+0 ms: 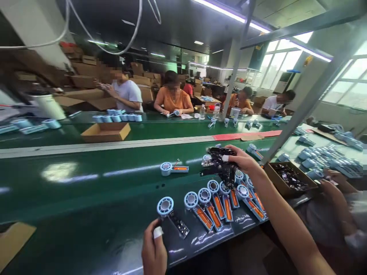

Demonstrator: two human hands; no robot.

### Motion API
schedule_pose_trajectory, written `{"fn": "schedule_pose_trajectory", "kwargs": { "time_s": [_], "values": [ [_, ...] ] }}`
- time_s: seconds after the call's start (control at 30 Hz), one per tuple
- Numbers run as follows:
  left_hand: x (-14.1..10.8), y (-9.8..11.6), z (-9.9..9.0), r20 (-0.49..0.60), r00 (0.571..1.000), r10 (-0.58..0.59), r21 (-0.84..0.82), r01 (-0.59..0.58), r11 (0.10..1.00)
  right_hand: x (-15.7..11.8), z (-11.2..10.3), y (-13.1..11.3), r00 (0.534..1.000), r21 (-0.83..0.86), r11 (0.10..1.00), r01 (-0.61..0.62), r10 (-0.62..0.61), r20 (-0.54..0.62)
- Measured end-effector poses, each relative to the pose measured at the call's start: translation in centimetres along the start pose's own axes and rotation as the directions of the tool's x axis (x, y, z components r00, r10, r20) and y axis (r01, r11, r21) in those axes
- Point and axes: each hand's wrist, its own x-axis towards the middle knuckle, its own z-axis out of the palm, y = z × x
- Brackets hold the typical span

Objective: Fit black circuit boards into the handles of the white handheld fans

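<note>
Green bench [86, 206], glossy, running left to right. Right hand [242, 159] raised over it, closed on a loose bunch of black circuit boards [219, 165], strips fanning out at several angles; white cover [225, 157] on the thumb. Left hand [153, 250] low at the near edge, fingertips at the rim of a light-blue handheld fan [165, 206]; cannot tell whether it grips the fan or only rests against it. White cap [158, 232] on that thumb too. This fan lies on the bench, round head toward the far side, a black board [178, 224] along its handle

To its right, a cluster of similar fans [219, 206], handles open, orange cells showing, some overlapping, below the held boards. One single fan [174, 168] farther out, handle pointing right, with thin wires at the head

Right side: cardboard box [302, 190] of more black boards [289, 176], a co-worker's hand [332, 183] near it, many blue fans [332, 156] piled beyond. Across the line: shallow open carton [106, 133], blue fan parts [116, 117] behind it, seated co-worker in orange [173, 98] handling a fan
</note>
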Motion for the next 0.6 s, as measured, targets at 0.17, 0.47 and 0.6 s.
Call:
{"fn": "schedule_pose_trajectory", "kwargs": {
  "time_s": [0.17,0.47,0.6],
  "values": [
    [1.2,1.5,-1.8,-0.234,0.97,-0.06,-0.229,0.005,0.973,-0.2,17.3,0.4,0.87,0.071,0.994,-0.082,0.036,0.493],
    [5.2,1.4,-7.2,-0.375,0.926,-0.043,-0.029,0.035,0.999,-2.9,31.1,6.1,0.835,-0.217,0.976,0.011,0.111,0.539],
    [5.3,1.5,-7.3,-0.295,0.955,0.018,0.126,0.021,0.992,-4.5,29.5,6.2,0.864,-0.307,0.943,0.127,0.046,0.501]
  ]
}}
